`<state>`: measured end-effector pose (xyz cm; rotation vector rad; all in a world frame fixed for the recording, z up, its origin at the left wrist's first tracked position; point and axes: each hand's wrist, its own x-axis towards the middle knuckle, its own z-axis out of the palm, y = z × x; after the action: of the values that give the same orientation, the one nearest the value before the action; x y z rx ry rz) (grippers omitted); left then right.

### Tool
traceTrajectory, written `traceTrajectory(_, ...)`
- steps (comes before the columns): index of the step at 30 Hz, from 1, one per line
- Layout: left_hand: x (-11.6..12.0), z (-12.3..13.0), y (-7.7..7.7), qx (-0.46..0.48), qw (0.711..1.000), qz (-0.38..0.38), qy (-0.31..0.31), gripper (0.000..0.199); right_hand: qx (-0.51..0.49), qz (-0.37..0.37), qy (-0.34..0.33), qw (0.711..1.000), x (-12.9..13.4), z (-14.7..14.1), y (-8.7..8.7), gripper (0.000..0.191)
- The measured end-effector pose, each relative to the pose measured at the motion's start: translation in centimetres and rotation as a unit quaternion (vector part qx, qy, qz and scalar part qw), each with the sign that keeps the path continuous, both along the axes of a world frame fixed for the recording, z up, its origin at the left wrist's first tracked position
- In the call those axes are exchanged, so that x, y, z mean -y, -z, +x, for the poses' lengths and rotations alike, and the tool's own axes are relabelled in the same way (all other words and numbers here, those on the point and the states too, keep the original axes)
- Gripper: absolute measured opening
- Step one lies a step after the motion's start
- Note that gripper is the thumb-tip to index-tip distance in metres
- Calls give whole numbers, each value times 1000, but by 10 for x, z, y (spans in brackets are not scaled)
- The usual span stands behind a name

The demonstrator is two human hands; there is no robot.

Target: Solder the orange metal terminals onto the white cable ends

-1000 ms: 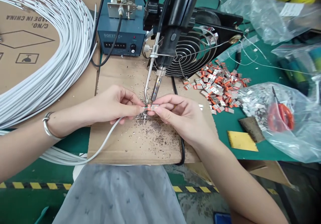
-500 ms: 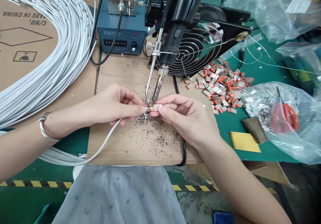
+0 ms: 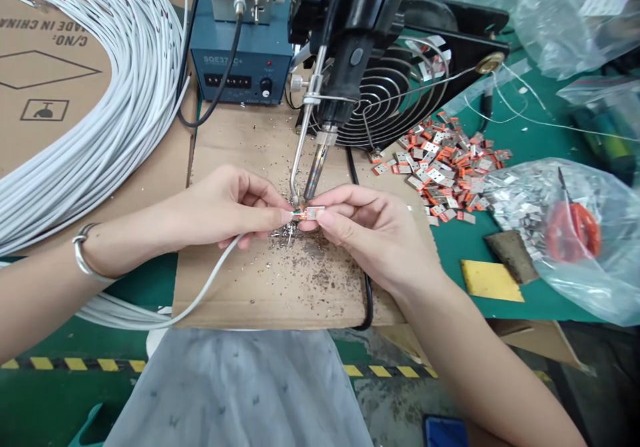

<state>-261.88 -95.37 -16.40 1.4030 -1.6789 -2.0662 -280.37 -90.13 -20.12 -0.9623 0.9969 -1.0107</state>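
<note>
My left hand (image 3: 245,210) is closed on the end of a white cable (image 3: 215,279), whose thin wires reach past the fingertips. Between the thumb and fingers of my right hand (image 3: 370,233) is a USB connector (image 3: 313,213), metal with an orange insert. Wire ends and connector meet just under the tip of a soldering iron (image 3: 316,172), clamped in a stand. Beside that tip ends a thin bent metal feed tube (image 3: 300,153). Whether the tip touches the connector is too small to tell.
A bundle of white cables (image 3: 135,110) lies at left by a blue soldering station (image 3: 240,67). Behind the iron stands a black fan (image 3: 380,97). Loose USB connectors (image 3: 445,163) are heaped at right, near a yellow sponge (image 3: 491,280) and a plastic bag (image 3: 585,293). Solder bits litter the cardboard (image 3: 220,310).
Both hands stay almost still, holding the cable end and the USB connector under the iron. The camera view has shifted slightly.
</note>
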Motion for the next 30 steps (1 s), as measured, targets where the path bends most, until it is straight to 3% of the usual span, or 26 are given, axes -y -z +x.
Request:
traceTrajectory(13,1,1,2,-7,1000,-4,0,5,9,5,-3,1000,1,0,0,8)
traceTrajectory(30,-1,0,0,25,999,-32,21,7,-53,-6,13,998,0,3,-4,11)
